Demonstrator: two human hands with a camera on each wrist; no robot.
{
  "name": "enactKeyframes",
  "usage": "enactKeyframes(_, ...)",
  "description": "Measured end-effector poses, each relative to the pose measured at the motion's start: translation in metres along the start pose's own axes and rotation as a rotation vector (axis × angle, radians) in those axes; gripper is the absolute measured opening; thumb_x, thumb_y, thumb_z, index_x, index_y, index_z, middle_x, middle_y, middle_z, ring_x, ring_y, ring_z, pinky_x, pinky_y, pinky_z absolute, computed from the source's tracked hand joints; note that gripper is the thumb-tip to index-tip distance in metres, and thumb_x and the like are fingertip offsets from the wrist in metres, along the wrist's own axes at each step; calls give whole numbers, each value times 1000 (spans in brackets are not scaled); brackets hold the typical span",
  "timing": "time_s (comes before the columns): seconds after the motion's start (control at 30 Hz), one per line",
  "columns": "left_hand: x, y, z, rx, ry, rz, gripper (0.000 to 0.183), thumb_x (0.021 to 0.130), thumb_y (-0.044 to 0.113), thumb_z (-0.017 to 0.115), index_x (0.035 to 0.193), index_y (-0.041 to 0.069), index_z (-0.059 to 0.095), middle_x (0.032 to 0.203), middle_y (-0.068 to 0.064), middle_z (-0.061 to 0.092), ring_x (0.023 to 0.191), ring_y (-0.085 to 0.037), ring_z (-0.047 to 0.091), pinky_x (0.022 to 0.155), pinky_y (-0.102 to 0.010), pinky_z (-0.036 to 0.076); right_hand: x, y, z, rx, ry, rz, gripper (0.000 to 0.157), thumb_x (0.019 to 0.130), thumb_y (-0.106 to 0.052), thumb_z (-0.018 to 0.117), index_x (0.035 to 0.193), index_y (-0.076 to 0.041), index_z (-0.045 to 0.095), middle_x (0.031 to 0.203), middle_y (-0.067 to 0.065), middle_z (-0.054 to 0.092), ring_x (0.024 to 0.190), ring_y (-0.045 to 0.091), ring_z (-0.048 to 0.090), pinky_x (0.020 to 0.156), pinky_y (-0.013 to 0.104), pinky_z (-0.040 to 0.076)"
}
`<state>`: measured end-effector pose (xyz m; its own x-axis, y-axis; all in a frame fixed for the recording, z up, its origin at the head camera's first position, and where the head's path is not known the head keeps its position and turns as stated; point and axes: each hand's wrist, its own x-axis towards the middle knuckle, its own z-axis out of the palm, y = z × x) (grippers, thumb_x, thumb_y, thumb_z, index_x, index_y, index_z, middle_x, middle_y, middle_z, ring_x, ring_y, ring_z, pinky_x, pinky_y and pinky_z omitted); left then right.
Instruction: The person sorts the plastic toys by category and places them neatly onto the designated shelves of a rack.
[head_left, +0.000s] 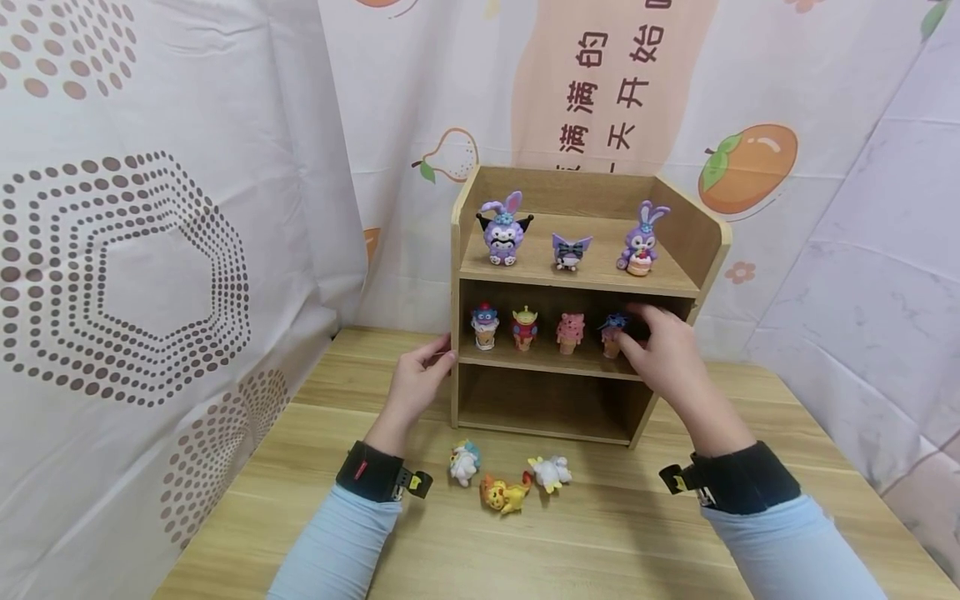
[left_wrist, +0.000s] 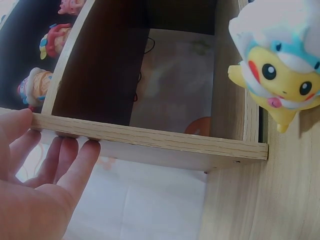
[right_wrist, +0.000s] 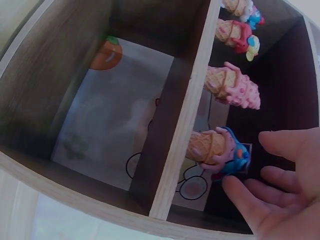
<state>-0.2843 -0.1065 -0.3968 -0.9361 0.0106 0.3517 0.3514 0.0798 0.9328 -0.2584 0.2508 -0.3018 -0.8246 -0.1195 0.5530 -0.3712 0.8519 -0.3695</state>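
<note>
A small wooden display shelf (head_left: 581, 287) stands on the table. My left hand (head_left: 417, 379) is at its left side, with fingertips (left_wrist: 90, 145) against the outer side panel and the thumb at the front edge. On the right, my right hand (head_left: 671, 350) reaches into the middle tier around an ice-cream-cone figurine with a blue top (right_wrist: 215, 150). My right thumb stands apart from its top, and a fingertip is right at it. Also upright on that tier are a pink cone figurine (head_left: 570, 333), a red-and-yellow one (head_left: 524, 327) and a blue-and-white one (head_left: 484, 326).
The top tier holds a purple rabbit-eared figurine (head_left: 502, 229), a small purple figurine (head_left: 570, 252) and a rabbit figurine with cake (head_left: 640, 240). Before the shelf lie a white-and-blue figurine (head_left: 465, 463), a yellow one (head_left: 504, 494) and a white-and-yellow one (head_left: 551, 472).
</note>
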Motion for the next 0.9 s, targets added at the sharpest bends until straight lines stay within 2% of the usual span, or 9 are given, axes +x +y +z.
enactKeyframes(0.1,0,1,0,-3,4,3,41,99,10,68,139,1,61,129,-20,66,111,-30,66,94,-47,57,-5,-3,-3,1,33,-27,45,94,-16,73,130,7,59,120,32,61,91,43,64,78,58,54)
enactKeyframes(0.27,0,1,0,1,7,-1,40,99,8,67,138,0,61,128,-20,67,110,-30,66,91,-42,59,-13,-7,-8,-4,98,-60,45,92,-13,76,130,6,60,125,29,61,88,42,67,75,56,57)
enactKeyframes(0.4,1,0,1,4,8,-2,40,99,9,67,138,1,61,128,-21,66,110,-31,66,91,-41,59,-19,-11,-11,-16,177,-124,44,89,-10,79,127,5,63,120,26,64,82,36,66,72,52,56)
enactKeyframes(0.6,1,0,1,16,12,6,40,99,8,67,138,0,61,128,-20,66,109,-31,66,90,-41,59,-29,-17,-13,8,270,-236,37,83,-4,83,117,1,69,113,18,68,84,30,64,69,35,49)
enactKeyframes(0.73,1,0,1,16,11,5,40,99,8,67,138,0,62,128,-20,66,110,-30,66,91,-42,59,-35,-24,-14,6,274,-300,33,82,-5,85,112,-2,72,108,12,70,79,21,61,67,23,44)
enactKeyframes(0.83,1,-1,1,20,10,8,40,99,8,67,138,0,62,129,-19,66,110,-30,66,89,-38,60,-39,-29,-15,11,245,-335,33,81,-7,86,111,-5,73,107,7,71,81,16,62,67,18,45)
enactKeyframes(0.9,1,-1,1,22,11,9,40,99,9,67,137,0,62,129,-19,66,111,-29,65,88,-34,60,-43,-32,-16,18,211,-349,33,82,-8,86,113,-6,73,108,6,72,86,15,65,68,20,51)
